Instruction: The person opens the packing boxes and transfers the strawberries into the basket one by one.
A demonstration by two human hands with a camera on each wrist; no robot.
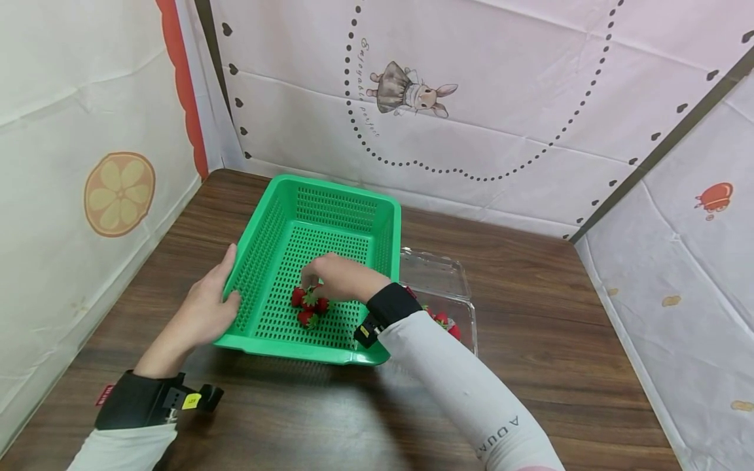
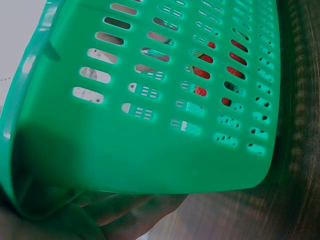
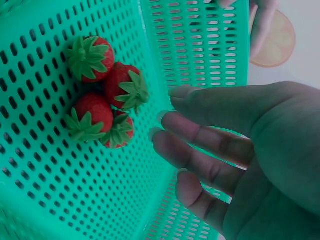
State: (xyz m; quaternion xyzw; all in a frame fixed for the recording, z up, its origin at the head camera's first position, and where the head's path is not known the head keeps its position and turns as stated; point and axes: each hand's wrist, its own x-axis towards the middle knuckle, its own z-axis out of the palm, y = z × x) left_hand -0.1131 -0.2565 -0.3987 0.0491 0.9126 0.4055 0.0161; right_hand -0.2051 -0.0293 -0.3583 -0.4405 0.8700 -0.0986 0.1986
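Observation:
My left hand [image 1: 212,304] grips the left side of a green plastic basket [image 1: 330,353], thumb at the rim and fingers along the outside; in the left wrist view some fingers [image 2: 135,215] show beyond the basket wall. Inside the basket, several strawberries [image 3: 92,112] with green leafy caps sit clustered on the perforated floor. Over them hovers my right hand [image 1: 338,278]. In the right wrist view its loosely bent fingers [image 3: 200,165] and thumb hold nothing, and a gap separates them from the strawberries.
Right of the basket lies a clear plastic box [image 1: 474,327] with its lid [image 1: 436,271] folded back. More strawberries [image 1: 444,320] are in it, partly hidden by my right forearm. A brown wooden table [image 1: 530,340] carries everything, bounded by printed cloth walls [image 1: 306,78].

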